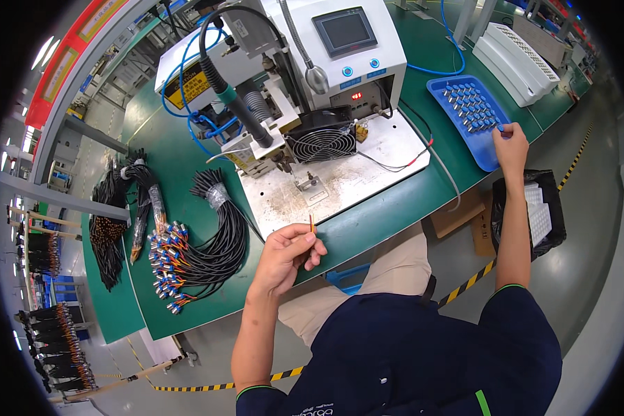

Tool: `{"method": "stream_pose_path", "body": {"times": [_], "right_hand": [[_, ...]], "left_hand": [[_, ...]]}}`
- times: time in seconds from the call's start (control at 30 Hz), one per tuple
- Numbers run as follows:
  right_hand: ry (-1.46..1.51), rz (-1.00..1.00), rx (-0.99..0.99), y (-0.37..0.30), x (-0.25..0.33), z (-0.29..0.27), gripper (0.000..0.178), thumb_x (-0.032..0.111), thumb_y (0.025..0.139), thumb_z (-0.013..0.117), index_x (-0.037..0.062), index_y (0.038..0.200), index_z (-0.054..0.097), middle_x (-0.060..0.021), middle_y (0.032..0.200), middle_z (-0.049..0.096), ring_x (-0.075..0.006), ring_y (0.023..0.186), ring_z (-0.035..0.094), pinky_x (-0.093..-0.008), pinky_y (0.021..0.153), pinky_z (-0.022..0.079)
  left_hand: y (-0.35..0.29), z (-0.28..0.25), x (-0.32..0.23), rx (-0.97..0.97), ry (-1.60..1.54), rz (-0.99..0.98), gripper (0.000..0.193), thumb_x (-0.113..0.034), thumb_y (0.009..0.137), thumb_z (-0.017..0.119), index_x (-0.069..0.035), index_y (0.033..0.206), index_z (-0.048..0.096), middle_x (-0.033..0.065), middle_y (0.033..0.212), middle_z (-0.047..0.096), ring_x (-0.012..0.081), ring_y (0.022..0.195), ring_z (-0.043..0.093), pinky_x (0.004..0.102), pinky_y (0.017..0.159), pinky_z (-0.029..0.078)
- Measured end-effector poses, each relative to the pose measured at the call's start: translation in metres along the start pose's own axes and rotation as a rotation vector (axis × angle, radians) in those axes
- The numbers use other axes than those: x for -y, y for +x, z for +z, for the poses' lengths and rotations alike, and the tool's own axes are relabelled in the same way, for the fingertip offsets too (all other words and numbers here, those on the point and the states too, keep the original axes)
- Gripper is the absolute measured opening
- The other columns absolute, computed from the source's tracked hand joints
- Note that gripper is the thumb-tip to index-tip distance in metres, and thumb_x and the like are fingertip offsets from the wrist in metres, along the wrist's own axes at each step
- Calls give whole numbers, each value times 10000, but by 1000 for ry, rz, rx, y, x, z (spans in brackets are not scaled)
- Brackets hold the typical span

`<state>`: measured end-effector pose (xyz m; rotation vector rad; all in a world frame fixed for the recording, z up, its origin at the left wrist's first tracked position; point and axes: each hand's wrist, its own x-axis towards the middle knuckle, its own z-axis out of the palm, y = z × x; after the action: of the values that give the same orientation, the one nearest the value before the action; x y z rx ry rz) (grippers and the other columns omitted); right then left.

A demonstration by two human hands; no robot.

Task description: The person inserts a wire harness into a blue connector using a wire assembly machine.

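Observation:
My left hand is raised before the bench machine, thumb and forefinger pinched on a cable end whose thin red, yellow and dark wires point upward. The rest of that cable is hidden by the hand. Off to the right, my right hand reaches over a blue tray, its fingertips closed on a small metal connector with a blue end. Rows of similar connectors stand in the tray. A soldering machine has its metal fixture just beyond my left hand.
Left on the green table, a bundle of black cables ends in blue-and-metal connectors. More black cables lie farther left. A white slotted rack stands behind the tray. A black-lined bin and cardboard box sit below.

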<state>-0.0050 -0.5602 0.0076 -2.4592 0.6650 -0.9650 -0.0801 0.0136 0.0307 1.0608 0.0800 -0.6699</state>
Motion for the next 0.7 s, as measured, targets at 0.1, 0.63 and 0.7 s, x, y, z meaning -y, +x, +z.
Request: {"method": "stream_pose_path", "body": {"times": [0.1,0.63,0.7], "right_hand": [[505,-16,167,-32,28,4,156,79,895,763,-19,991,689,-96,882,751,-160,826,734,-310,755,585],[993,-246,953,-189,254,31,184,29,870,802,-12,974,656,-91,1035,741,-123,869,692,-296,816,580],[1003,-250,965,-194,262,31,182,33,871,803,-11,973,658,-93,1035,741,-122,865,691,-294,816,579]], "left_hand": [[7,-6,3,-32,-69,22,112,-103,1049,664,-11,1092,714,166,970,780,195,780,726,309,674,575],[8,-29,19,-142,-419,185,127,-95,1056,653,-9,1133,707,154,1027,754,184,808,696,283,655,540],[8,-26,16,-122,-406,200,128,-100,1060,646,-8,1130,703,125,967,728,158,751,638,269,615,492]]}}
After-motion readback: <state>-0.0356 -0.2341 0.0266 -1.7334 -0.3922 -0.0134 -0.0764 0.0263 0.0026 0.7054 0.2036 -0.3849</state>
